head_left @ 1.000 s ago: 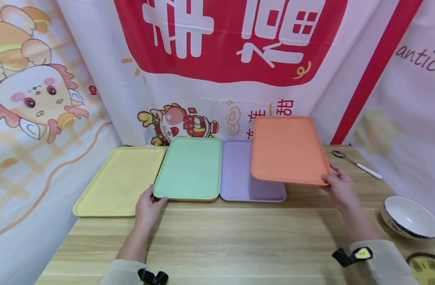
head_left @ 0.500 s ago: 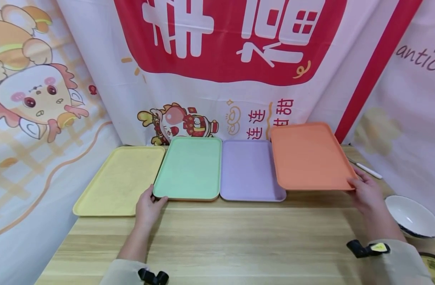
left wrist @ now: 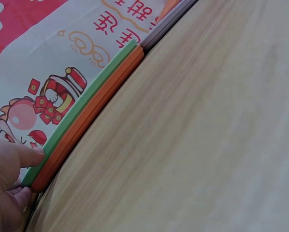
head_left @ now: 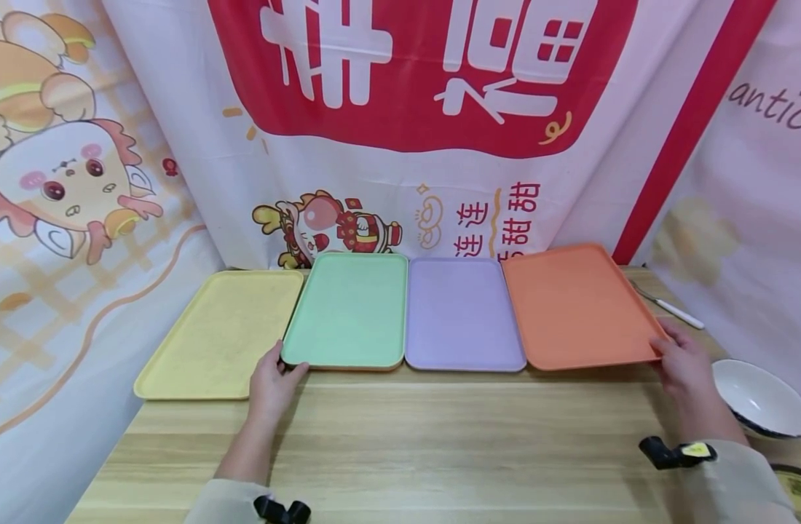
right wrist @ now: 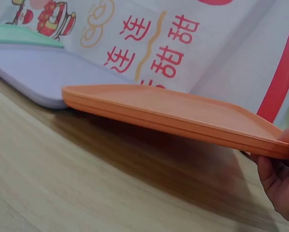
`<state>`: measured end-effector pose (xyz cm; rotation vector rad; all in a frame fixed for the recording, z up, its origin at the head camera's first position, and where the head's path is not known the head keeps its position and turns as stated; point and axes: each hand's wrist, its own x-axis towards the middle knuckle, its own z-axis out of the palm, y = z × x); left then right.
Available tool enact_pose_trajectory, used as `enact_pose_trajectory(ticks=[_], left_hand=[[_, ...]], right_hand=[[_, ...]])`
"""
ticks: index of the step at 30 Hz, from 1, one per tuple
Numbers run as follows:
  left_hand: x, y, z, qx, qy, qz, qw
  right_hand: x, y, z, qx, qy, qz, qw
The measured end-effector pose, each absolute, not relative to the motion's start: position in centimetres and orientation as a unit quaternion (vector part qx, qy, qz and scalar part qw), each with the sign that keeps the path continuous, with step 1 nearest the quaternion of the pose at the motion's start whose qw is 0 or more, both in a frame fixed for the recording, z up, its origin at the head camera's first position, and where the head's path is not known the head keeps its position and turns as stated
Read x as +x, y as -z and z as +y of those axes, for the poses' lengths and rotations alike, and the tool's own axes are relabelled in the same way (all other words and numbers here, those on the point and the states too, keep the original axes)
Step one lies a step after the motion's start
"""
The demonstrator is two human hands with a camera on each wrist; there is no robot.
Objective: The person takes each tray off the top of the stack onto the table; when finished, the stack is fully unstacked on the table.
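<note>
a person's right hand [head_left: 687,371] gripped the near right corner of an orange tray [head_left: 580,309], thumb above and fingers below, just to the right of a purple tray [head_left: 464,314]; the orange tray slanted, its gripped side raised off the wooden table [head_left: 440,444], its near left corner close by the purple tray; the left hand [head_left: 274,382] pinched the near left corner of a green tray [head_left: 348,309], which sat immediately left of the purple tray, stacked on a second orange tray [left wrist: 93,106]; a yellow tray [head_left: 220,335] lay farther left of the purple tray; a white-handled spoon [head_left: 679,313], a white bowl [head_left: 764,397] and a partly seen yellow dish [head_left: 800,487] were well to the right of the purple tray; a printed cloth [head_left: 413,131] hung behind it.
</note>
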<state>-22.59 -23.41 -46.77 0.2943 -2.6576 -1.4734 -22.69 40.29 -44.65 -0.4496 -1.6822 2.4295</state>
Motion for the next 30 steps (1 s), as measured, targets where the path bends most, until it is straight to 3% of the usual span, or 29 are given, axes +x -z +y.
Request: enact_pose_trajectory(ticks=[4,11,21,30], left_hand=[[-22.6,46.9,-23.4,0.096,0.480,-0.871,0.048],[-22.6,46.8,-23.5,0.091,0.482,-0.870,0.048],[-22.5,46.7,-23.4,0.095,0.474,-0.874,0.047],[-22.4,46.7,-23.4,0.099,0.479,-0.871,0.047]], right_hand=[[-22.9,45.2,40.5,-0.183,-0.771,-0.605,0.077],[-23.6,46.0,40.7,-0.284,-0.557,-0.778,0.059],[-24.0,46.7,39.5,-0.309,-0.490,-0.812,0.072],[-23.5,45.9,38.6,-0.318,-0.386,-0.865,0.032]])
